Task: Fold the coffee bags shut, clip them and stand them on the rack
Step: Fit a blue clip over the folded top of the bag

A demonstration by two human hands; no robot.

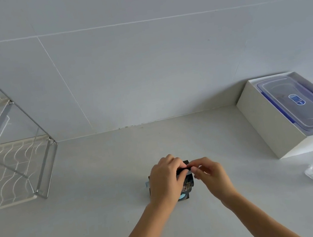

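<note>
On the smooth pale desk (102, 168), the left hand (165, 181) grips a glossy black coffee bag (186, 185) (standing mid-desk); the right hand (209, 173) pinches its folded top edge.

Two bare arms are stretched up from the bottom of the frame to the lower middle, where the left hand (164, 179) is curled tight and the right hand (209, 173) is pinched shut beside it, fingertips touching.
</note>
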